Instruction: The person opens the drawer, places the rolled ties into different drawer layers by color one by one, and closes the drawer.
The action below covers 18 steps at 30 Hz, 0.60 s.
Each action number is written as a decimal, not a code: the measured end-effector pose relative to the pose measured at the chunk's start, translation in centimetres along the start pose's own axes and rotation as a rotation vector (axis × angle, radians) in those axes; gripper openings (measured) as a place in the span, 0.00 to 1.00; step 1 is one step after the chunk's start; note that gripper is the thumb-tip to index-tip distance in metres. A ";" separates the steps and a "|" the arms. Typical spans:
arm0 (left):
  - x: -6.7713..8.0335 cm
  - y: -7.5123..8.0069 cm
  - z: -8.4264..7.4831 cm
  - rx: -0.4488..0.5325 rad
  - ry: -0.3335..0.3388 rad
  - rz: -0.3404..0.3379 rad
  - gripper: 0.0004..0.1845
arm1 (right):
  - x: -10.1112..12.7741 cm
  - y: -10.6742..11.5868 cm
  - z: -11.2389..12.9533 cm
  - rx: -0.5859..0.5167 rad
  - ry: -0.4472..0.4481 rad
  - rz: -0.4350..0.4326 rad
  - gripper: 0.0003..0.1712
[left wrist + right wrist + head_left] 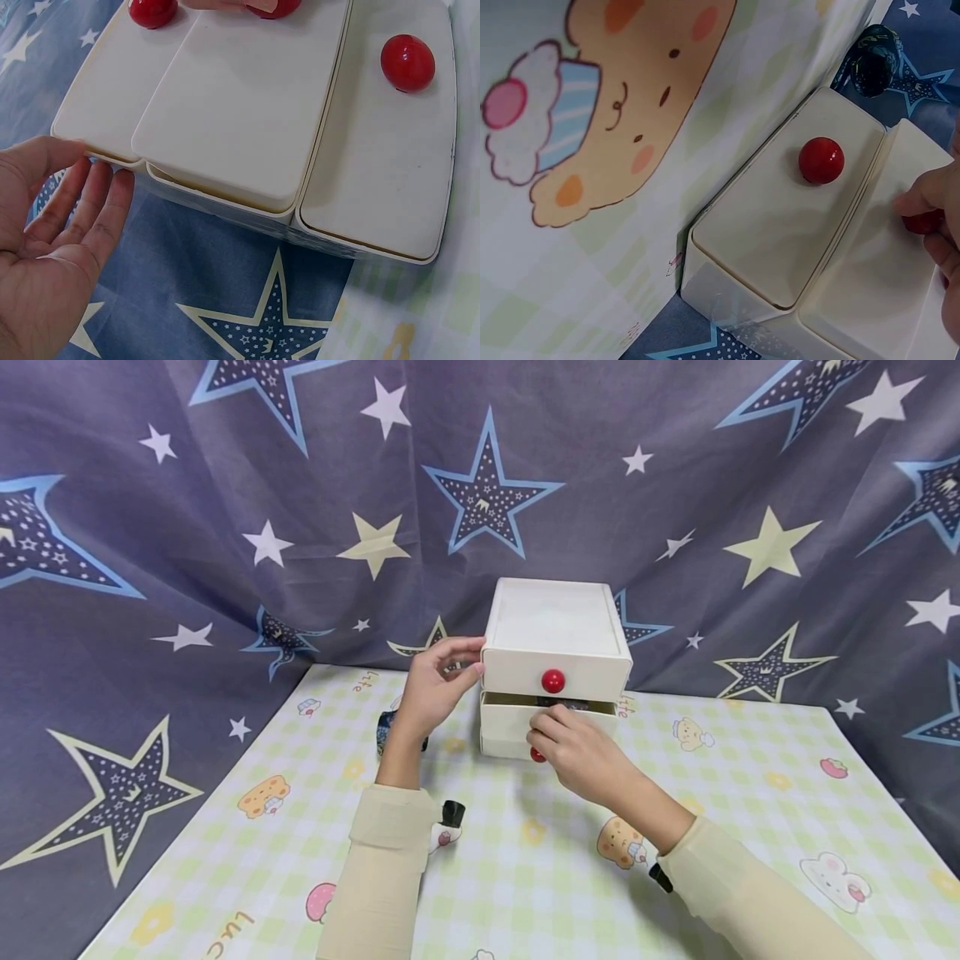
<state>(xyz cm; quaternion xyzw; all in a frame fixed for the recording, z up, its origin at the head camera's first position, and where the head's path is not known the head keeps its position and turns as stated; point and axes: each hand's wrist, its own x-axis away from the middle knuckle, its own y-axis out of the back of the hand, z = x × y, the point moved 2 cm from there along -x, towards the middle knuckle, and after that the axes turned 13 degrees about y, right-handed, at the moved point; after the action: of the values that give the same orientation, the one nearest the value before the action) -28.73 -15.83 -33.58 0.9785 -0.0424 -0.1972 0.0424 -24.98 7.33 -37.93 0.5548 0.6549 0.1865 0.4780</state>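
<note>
At frame centre on the desk (675, 827), a white drawer chest (555, 627) is braced by the left hand (435, 685), fingers straight and together against its side. The right hand (577, 747) pinches the middle drawer's red knob (924, 222); the drawer (240, 112) stands partly out. Next, likely, a straight steady slide.

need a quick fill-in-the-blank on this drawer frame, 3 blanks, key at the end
1. The drawer unit is white and its knobs are ____.
2. The left hand touches the unit's ____ side, fingers straight.
3. The right hand pinches the knob of the ____ drawer, which sticks out a little past the others.

Missing words: red; left; middle
</note>
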 end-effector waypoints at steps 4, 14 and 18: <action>-0.6 0.2 1.4 0.000 -0.003 -0.004 0.19 | 0.0 -0.1 -0.2 0.002 0.001 -0.008 0.14; -0.8 0.4 2.0 -0.010 -0.020 -0.010 0.17 | 0.1 -0.6 -0.6 0.006 -0.007 -0.003 0.16; -0.8 0.4 2.0 -0.013 -0.026 -0.008 0.17 | 0.2 -0.7 -0.8 0.009 -0.011 -0.002 0.17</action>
<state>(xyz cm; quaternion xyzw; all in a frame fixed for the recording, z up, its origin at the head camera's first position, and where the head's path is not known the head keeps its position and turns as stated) -30.33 -16.32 -35.09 0.9757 -0.0378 -0.2105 0.0475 -25.98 7.51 -38.19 0.5573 0.6537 0.1803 0.4792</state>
